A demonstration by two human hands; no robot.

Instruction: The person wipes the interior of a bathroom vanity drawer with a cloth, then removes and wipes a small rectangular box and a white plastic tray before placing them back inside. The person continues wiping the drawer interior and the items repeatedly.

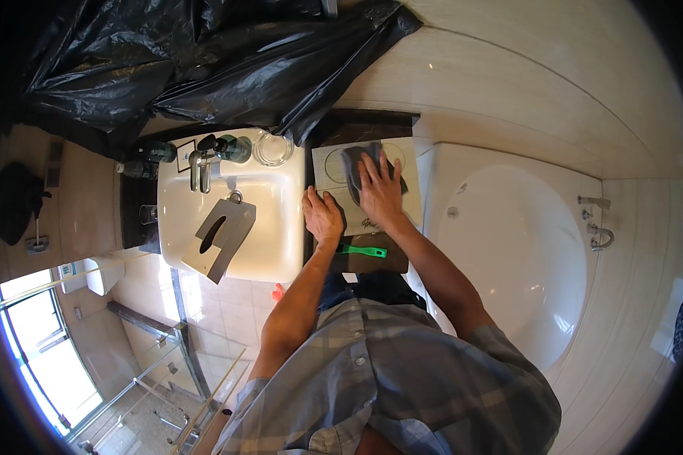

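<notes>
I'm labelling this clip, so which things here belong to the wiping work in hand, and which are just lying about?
In use:
- right hand pressing the grey cloth
- left hand steadying the pale tray

Lying about:
- green brush
- glass dish
- faucet
- black plastic sheet
- bathtub
</notes>
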